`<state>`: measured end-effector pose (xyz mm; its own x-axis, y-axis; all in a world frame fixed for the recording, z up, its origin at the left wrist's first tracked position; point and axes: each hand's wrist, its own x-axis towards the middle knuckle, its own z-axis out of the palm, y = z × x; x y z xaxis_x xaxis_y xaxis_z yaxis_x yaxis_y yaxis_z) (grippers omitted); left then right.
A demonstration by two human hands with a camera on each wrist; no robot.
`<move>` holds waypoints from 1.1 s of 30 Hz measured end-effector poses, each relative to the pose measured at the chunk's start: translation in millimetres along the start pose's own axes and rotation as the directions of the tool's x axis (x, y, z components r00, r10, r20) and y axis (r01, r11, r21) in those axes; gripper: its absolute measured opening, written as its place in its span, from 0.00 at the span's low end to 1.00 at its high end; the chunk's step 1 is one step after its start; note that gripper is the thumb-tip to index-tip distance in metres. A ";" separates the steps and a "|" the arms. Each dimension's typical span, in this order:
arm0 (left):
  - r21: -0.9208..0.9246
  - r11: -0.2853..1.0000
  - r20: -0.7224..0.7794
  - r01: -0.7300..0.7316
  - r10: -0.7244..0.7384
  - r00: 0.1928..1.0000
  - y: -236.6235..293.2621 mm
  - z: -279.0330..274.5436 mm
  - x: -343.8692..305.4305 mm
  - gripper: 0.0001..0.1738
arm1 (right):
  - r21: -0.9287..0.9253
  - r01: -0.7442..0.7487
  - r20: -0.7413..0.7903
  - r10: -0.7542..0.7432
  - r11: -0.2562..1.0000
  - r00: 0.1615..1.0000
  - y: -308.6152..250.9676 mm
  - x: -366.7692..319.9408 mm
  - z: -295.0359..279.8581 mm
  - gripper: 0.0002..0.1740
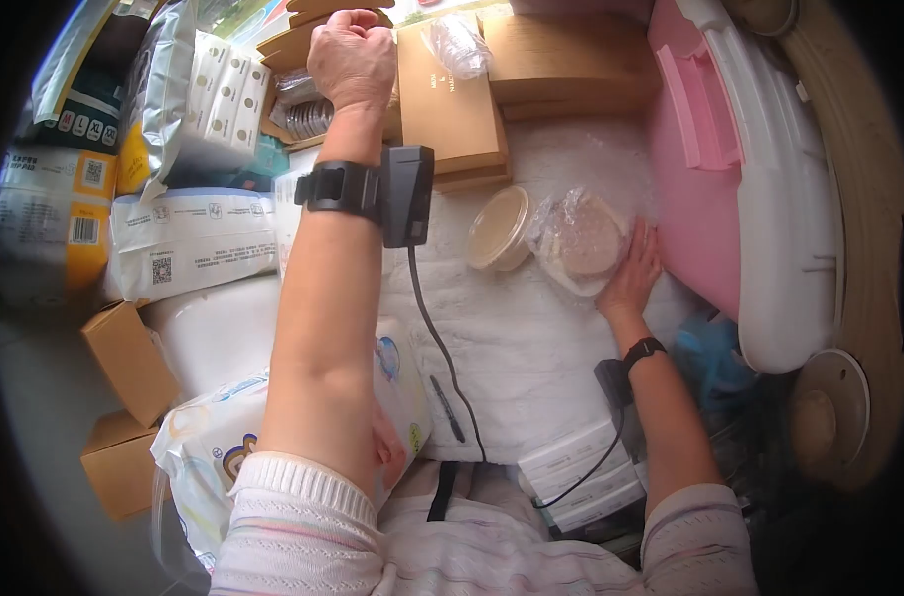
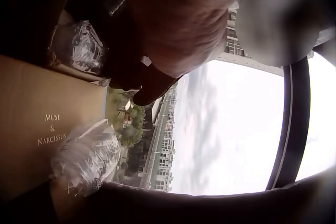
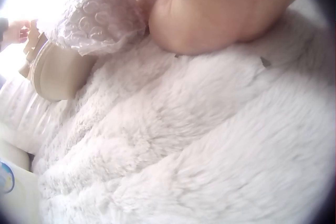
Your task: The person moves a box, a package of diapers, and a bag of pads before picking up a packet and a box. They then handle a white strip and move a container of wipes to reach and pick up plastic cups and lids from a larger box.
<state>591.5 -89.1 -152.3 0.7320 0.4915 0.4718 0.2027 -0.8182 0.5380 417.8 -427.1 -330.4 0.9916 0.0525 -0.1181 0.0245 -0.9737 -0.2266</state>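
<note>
My left hand (image 1: 353, 60) reaches to the far edge, its fingers bent at the flaps of an open cardboard box (image 1: 273, 129); the fingertips are hidden, and I cannot tell whether they grip a flap. Clear-wrapped round items (image 1: 308, 117) sit inside that box. With fingers fairly straight, my right hand (image 1: 633, 270) touches the right side of a clear plastic bag (image 1: 581, 238) holding round, pale pieces. Just left of the bag, a tan round tub (image 1: 499, 228) lies tilted on the white fluffy cover (image 1: 442, 298). The right wrist view shows the bag (image 3: 102, 16) against the hand's edge.
A brown box with gold lettering (image 1: 442, 109) stands at the back, a crumpled clear plastic bundle (image 1: 458, 45) on top. At right stands a pink and white bin (image 1: 695, 149). Packages (image 1: 189, 233) crowd the left; a pen (image 1: 447, 407) and white cartons (image 1: 581, 472) lie nearer.
</note>
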 end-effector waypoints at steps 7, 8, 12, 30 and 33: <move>0.185 0.982 0.862 -0.035 -0.145 0.486 48.9 -35.1 -179.8 0.22 | 0.004 0.014 -0.050 -0.014 1.000 0.999 1.5 -0.3 0.4 0.44; 0.266 0.954 0.878 -0.137 -0.182 0.442 48.1 -36.9 -194.0 0.25 | -0.082 0.029 -0.051 -0.034 0.996 0.998 2.1 0.3 4.0 0.44; 0.228 0.972 0.699 0.064 -0.209 0.684 19.4 -26.8 -213.1 0.15 | 0.020 0.017 -0.048 -0.016 1.000 0.999 0.6 0.0 -0.2 0.44; 0.139 0.988 0.420 -0.072 0.007 0.907 76.2 -140.2 -51.7 0.19 | -0.025 0.050 -0.059 -0.052 0.998 0.997 0.4 -1.0 -0.1 0.45; 0.163 0.986 0.190 -0.033 0.001 0.982 26.6 -104.4 -11.8 0.19 | -0.044 0.057 -0.069 -0.060 0.997 0.996 4.2 0.7 4.0 0.45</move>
<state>520.4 -85.5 -70.6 0.8424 0.4251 0.3312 0.2821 -0.8715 0.4011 418.1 -430.2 -335.3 0.9947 0.0958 -0.0375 0.0870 -0.9779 -0.1899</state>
